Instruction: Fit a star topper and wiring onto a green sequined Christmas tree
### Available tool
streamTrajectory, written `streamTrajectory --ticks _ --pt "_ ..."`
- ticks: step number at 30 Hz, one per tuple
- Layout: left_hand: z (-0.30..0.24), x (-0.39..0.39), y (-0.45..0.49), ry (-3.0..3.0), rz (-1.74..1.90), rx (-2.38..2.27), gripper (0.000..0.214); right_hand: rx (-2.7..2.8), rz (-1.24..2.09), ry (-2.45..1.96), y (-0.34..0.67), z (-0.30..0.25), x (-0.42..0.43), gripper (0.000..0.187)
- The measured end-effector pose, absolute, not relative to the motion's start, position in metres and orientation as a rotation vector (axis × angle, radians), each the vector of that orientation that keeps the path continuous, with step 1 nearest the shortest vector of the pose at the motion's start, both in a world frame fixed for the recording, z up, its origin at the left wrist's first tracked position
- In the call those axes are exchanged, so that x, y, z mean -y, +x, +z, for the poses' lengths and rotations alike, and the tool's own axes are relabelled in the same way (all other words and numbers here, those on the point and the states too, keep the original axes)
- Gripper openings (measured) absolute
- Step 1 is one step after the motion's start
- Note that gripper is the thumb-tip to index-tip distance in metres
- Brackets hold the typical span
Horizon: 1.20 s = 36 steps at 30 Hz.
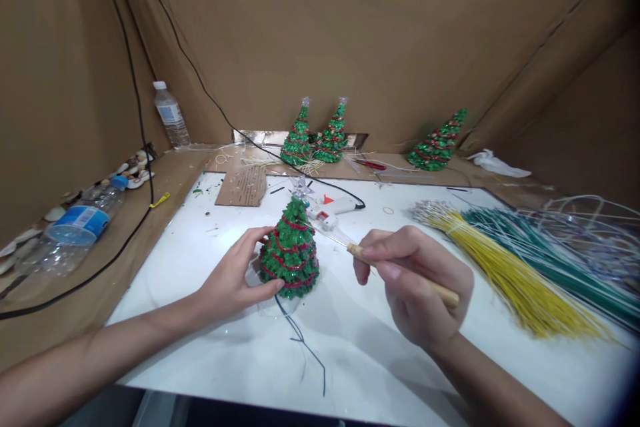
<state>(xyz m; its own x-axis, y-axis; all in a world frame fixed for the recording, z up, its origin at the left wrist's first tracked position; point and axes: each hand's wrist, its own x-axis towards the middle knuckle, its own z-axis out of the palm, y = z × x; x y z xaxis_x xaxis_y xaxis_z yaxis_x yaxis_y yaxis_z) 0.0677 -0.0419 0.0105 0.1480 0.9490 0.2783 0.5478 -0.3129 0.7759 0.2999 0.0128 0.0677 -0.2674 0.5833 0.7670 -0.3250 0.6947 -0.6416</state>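
- Dark wire (301, 340) lies nearest on the surface (365, 373), by the tree's (293, 253) base;
- Right hand (420, 280): fingers pinch a tool (356, 251); its thin tip is by the tree's upper right, contact unclear;
- Left hand (240, 270): fingers curved round the tree's left side; tree upright, mid-surface;
- Yellow strands (495, 273), right;
- Glue gun (337, 207) behind the tree;
- Far: three more trees (331, 137).

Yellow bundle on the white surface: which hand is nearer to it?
Right. The right hand, holding a wooden-handled tool, is just left of the yellow bundle in the picture; the left hand is farther off, on the front tree.
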Motion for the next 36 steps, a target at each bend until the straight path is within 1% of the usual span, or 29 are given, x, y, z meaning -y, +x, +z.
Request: streamTrajectory --ticks 6,13,21,26,36 --pt "0.012 0.043 0.068 1.933 1.049 -1.427 0.064 1.618 0.882 -0.207 0.300 0.067 -0.013 0.027" --pt "0.011 0.042 0.068 1.952 1.043 -1.432 0.064 1.616 0.894 -0.209 0.301 0.067 -0.014 0.024" --pt "0.011 0.042 0.067 1.966 1.043 -1.441 0.064 1.475 0.888 -0.229 0.303 0.077 -0.011 0.023" --pt "0.013 0.042 0.068 1.974 1.031 -1.466 0.064 1.503 0.953 -0.251 0.302 0.077 -0.012 0.021" --pt "0.013 0.043 0.067 1.996 1.025 -1.474 0.063 1.524 0.971 -0.241 0.301 0.074 -0.013 0.020"
